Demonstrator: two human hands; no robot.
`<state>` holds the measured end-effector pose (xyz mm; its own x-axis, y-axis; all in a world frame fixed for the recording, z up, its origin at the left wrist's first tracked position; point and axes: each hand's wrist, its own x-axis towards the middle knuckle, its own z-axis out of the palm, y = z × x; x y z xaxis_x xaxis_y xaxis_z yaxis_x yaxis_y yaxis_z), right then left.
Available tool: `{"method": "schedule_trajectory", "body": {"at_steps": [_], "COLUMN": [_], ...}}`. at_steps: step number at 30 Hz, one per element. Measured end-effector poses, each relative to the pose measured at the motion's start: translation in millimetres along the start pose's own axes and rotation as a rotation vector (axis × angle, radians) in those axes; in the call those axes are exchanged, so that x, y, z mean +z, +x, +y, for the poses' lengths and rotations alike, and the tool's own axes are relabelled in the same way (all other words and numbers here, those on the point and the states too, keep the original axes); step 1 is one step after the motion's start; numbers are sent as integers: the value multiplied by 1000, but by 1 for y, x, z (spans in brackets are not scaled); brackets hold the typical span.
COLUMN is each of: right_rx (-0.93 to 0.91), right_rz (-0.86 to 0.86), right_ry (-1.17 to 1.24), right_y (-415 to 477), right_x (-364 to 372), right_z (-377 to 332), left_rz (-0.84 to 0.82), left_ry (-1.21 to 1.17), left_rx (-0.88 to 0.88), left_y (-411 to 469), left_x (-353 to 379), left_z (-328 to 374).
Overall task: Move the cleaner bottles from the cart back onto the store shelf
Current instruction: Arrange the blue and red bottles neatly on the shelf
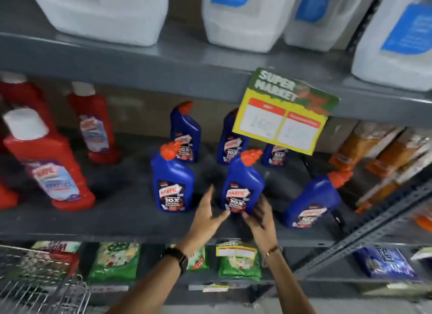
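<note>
Two forearms reaching up from the bottom edge, a dark watch on the left wrist, a thin bracelet on the right. Beyond the fingertips, the grey shelf (131, 222), running the full width, with white jugs (105, 12) on the board above. Far to the left of the fingers, the wire cart (42, 290), only a corner showing. Left of the fingers on the shelf, red bottles (49, 168); right of them, orange packs (364, 150).

Around the fingers, blue cleaner bottles: one (242, 187) upright between both hands, one (173, 180) just left of the left hand, one (313, 203) leaning to the right of the right hand, three more standing behind. Left hand (205, 215) open, fingers spread wide, thumb near the middle bottle's base. Right hand (259, 215) loosely curled at that bottle's lower right side; touching or just letting go, cannot tell through the blur.

Judging progress: six blue bottles on the shelf, so much seems done, and the middle one looks placed or nearly so. Leaning bottle probably wants straightening. What remains in the cart, impossible to say: basket mostly cut off, contents unseen.

Hidden or unclear: yellow price card (280, 124) covering part of the back row; figures on it unreadable; everything softened by motion blur.
</note>
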<state>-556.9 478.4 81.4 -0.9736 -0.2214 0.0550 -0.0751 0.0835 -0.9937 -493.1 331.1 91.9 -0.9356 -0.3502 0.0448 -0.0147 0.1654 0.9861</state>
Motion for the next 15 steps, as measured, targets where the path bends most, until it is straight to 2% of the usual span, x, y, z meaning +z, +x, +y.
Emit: {"method": "schedule_trajectory", "body": {"at_steps": [2,8,15], "right_rx": [-29,-20,-20], "right_rz": [-137,-232,-219], "right_ry": [-124,-244,-260], "right_y": [14,25,13], "right_x": [-6,-28,-28], "right_z": [6,8,17], "left_rz": [17,79,90], "left_ry": [26,80,55], "left_rx": [-1,18,1], "left_y": [16,7,-4], "left_x": [7,15,17], "left_z": [-1,-13,-15]}}
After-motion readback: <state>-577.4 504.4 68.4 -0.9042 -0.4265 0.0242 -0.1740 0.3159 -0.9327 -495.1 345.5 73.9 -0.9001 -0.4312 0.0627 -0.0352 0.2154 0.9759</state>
